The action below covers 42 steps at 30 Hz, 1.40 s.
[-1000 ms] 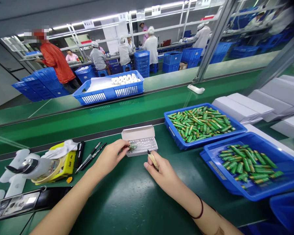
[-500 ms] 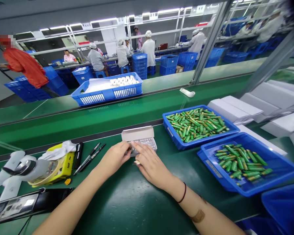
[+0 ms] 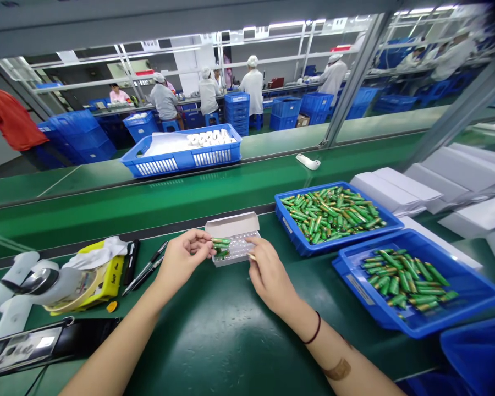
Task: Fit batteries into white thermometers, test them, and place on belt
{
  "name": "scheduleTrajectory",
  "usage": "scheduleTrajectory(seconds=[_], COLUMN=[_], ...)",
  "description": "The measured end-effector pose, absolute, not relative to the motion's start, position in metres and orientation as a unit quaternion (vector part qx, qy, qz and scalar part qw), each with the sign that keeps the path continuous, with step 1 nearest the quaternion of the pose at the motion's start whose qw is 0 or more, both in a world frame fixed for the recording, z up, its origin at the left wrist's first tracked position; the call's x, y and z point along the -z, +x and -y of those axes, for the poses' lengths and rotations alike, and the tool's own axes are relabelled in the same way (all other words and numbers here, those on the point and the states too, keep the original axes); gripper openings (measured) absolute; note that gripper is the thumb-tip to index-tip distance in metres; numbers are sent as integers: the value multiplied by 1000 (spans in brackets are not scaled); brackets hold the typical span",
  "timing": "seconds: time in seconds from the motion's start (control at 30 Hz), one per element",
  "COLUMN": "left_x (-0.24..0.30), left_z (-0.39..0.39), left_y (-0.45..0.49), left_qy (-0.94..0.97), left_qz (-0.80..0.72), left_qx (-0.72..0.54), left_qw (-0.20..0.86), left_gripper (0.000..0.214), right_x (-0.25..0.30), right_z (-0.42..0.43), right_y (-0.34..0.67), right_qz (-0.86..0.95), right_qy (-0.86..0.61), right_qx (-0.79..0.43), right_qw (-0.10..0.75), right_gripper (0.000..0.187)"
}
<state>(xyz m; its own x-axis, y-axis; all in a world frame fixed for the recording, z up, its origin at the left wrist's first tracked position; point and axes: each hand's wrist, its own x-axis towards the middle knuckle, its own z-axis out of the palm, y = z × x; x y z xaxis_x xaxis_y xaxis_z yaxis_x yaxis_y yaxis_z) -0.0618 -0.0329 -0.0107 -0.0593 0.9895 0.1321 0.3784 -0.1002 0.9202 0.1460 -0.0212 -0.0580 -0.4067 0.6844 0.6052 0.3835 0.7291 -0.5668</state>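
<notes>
A small open white box with a clear cell insert lies on the green bench in front of me. Two green cylinders lie at its left end. My left hand pinches them, fingers closed at the box's left edge. At the box's right front corner, my right hand rests with its fingers curled around a small tan stick that shows only at its tip.
Two blue trays of green cylinders stand at the right, white boxes behind them. At the left lie a yellow tape dispenser, pens and a dark flat device. A blue crate sits on the far belt; workers stand beyond.
My right hand moved from over the box's middle to its right corner. Green cylinders now show at the left end under my left fingers. The view shifted slightly.
</notes>
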Motion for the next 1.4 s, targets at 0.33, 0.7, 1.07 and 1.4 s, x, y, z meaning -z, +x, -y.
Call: scheduleTrajectory(seconds=[0.33, 0.7, 1.07, 1.4], left_x=[12, 16, 15, 11], left_z=[50, 52, 55, 58], left_y=[-28, -28, -31, -15], left_qy=[465, 465, 528, 523], left_qz=[-484, -471, -487, -524], left_qx=[-525, -515, -483, -502], left_qw=[522, 544, 500, 448], left_gripper=[26, 21, 19, 16], right_x=[50, 48, 48, 54], right_z=[43, 38, 39, 45], right_y=[143, 149, 154, 143], right_qz=[670, 630, 631, 520], right_qy=[-291, -287, -299, -275], right_qx=[-600, -662, -645, -737], right_qw=[327, 287, 309, 332], right_gripper=[36, 42, 43, 47])
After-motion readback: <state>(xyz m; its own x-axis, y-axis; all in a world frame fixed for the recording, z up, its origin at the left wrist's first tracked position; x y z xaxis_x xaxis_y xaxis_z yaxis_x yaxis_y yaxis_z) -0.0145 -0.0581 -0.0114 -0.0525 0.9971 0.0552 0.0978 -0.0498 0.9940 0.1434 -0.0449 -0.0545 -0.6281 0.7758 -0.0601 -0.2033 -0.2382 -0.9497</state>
